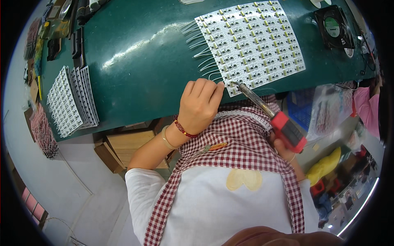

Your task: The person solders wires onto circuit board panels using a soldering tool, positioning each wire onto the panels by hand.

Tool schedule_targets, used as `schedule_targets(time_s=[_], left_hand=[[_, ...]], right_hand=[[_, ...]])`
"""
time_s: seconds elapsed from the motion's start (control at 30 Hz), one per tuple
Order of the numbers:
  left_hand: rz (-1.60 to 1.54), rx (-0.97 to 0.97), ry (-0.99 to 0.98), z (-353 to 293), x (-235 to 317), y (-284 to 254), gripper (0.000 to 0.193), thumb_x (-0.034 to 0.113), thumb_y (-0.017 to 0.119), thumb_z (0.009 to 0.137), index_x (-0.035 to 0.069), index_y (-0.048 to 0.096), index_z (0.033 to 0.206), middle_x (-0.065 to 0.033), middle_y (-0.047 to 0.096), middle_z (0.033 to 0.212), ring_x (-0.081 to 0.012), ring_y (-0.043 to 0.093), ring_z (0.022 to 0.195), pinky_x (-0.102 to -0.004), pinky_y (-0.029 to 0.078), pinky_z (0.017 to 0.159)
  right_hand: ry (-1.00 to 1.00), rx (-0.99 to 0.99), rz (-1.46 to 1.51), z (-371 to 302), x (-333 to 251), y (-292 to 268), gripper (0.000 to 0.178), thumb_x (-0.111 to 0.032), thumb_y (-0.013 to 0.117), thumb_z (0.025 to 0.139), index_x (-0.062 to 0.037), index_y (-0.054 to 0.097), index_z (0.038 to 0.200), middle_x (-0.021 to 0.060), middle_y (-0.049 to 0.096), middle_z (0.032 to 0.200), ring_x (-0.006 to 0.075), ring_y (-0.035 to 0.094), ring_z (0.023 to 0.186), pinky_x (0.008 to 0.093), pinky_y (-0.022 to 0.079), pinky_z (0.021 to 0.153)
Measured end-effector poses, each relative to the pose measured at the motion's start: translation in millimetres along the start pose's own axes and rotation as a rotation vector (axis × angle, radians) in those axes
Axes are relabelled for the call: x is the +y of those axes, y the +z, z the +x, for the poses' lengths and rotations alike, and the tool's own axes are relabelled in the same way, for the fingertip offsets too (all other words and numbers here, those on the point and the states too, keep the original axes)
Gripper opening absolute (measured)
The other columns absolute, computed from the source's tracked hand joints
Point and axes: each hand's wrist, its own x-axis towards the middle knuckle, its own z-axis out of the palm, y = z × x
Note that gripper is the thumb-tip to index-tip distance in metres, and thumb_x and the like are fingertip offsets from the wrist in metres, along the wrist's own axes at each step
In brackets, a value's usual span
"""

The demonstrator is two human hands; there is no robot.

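A white circuit board panel (262, 39) with rows of small parts lies on the green table, and thin white wires (201, 52) stick out from its left edge. My left hand (199, 104) is closed at the panel's near left corner, its fingertips pinched at a thin white wire; the grip itself is partly hidden. My right hand (283, 150) is wrapped round the red and black handle of a soldering iron (289, 133). The iron's tip touches or nearly touches the panel's near row, just right of my left fingertips.
Several more circuit board panels (65, 104) stand stacked at the table's left end. A black fan (333, 26) sits at the far right. Tools (77, 45) lie at the far left, and bundled wires (43, 133) hang by the left edge. A blue crate (299, 106) is below the right side.
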Motion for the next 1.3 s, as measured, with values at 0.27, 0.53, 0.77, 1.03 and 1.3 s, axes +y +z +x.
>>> schedule_targets(time_s=[0.27, 0.53, 0.77, 1.03, 1.3], left_hand=[[-0.041, 0.037, 0.056, -5.5, -0.4, -1.9, 0.031, -0.003, 0.067, 0.063, 0.001, 0.069, 0.094, -0.0034, 0.052, 0.074, -0.0201, 0.052, 0.069, -0.0326, 0.038, 0.058], [-0.050, 0.027, 0.058, -7.4, -0.2, 0.7, 0.031, -0.004, 0.066, 0.062, 0.000, 0.069, 0.092, -0.0036, 0.050, 0.073, -0.0202, 0.052, 0.069, -0.0327, 0.038, 0.058], [-0.049, 0.005, 0.052, -4.9, 1.7, -0.6, 0.029, -0.003, 0.066, 0.063, 0.000, 0.068, 0.092, -0.0040, 0.049, 0.073, -0.0200, 0.051, 0.070, -0.0326, 0.037, 0.058], [-0.034, 0.022, 0.032, -6.1, 2.8, -1.2, 0.029, -0.002, 0.068, 0.064, 0.000, 0.068, 0.093, -0.0039, 0.051, 0.075, -0.0200, 0.052, 0.070, -0.0329, 0.039, 0.060], [-0.075, 0.027, 0.074, -12.4, 5.7, 0.3, 0.034, -0.003, 0.065, 0.060, -0.001, 0.068, 0.094, -0.0044, 0.050, 0.072, -0.0202, 0.050, 0.067, -0.0317, 0.039, 0.057]], right_hand=[[-0.045, 0.026, -0.033, -1.4, -0.5, 1.5, 0.023, -0.026, 0.069, 0.079, -0.0031, 0.065, 0.082, 0.0080, 0.061, 0.074, 0.0228, 0.061, 0.062, 0.0314, 0.047, 0.056], [-0.062, 0.025, -0.071, 0.9, -0.8, 5.4, 0.021, -0.024, 0.069, 0.077, -0.0037, 0.065, 0.081, 0.0076, 0.061, 0.073, 0.0229, 0.060, 0.060, 0.0319, 0.046, 0.054], [-0.110, 0.044, -0.077, -2.3, 3.2, 5.3, 0.021, -0.021, 0.070, 0.075, -0.0028, 0.065, 0.084, 0.0081, 0.061, 0.074, 0.0223, 0.060, 0.061, 0.0314, 0.047, 0.055], [0.019, 0.027, 0.057, -12.0, 3.9, -1.9, 0.022, -0.023, 0.069, 0.079, -0.0021, 0.065, 0.084, 0.0081, 0.062, 0.075, 0.0213, 0.061, 0.063, 0.0309, 0.047, 0.057], [-0.090, 0.028, -0.017, -5.7, 1.0, 1.1, 0.019, -0.021, 0.069, 0.077, -0.0032, 0.065, 0.082, 0.0076, 0.061, 0.073, 0.0225, 0.060, 0.062, 0.0315, 0.046, 0.056]])
